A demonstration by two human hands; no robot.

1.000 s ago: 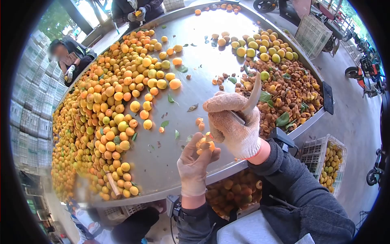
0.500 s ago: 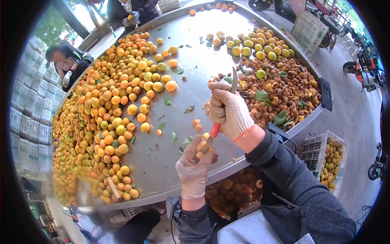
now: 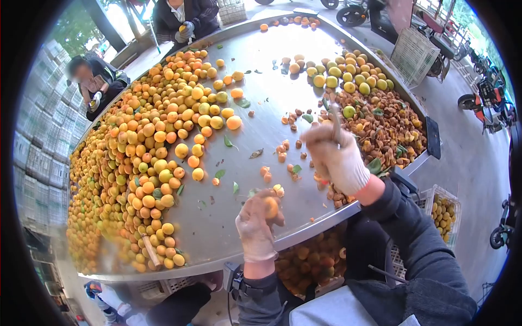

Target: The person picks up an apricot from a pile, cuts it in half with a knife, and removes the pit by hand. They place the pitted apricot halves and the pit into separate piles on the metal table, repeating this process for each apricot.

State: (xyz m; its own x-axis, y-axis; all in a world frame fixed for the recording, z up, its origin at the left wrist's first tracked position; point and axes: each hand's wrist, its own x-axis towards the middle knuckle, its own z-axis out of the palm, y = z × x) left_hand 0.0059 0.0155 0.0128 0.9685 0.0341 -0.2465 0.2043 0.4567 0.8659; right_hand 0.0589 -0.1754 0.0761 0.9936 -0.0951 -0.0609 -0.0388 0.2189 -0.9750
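Note:
My left hand (image 3: pixel 254 228), in a pale work glove, is closed around an orange apricot (image 3: pixel 271 207) near the front edge of the metal table (image 3: pixel 217 233). My right hand (image 3: pixel 340 160), gloved and smeared by motion, grips a knife with a curved blade (image 3: pixel 335 122) that points up and away. Its red handle is mostly hidden by the fingers. Below and left of the right hand lie small apricot scraps (image 3: pixel 265 173) and a green leaf (image 3: pixel 296 169). Beyond it spreads a heap of brown pits and pulp (image 3: pixel 380 127), with leaves mixed in.
A large heap of whole apricots (image 3: pixel 147 141) covers the left of the table. Yellow-green apricots (image 3: pixel 348 70) sit at the far right. A crate of fruit (image 3: pixel 443 217) stands by my right side. Two people (image 3: pixel 187 19) work beyond the heap. Parked scooters (image 3: pixel 489 98) are at right.
My right hand with the knife has swung away from my left hand, to the right. The apricot stays in my left hand. The view has shifted slightly.

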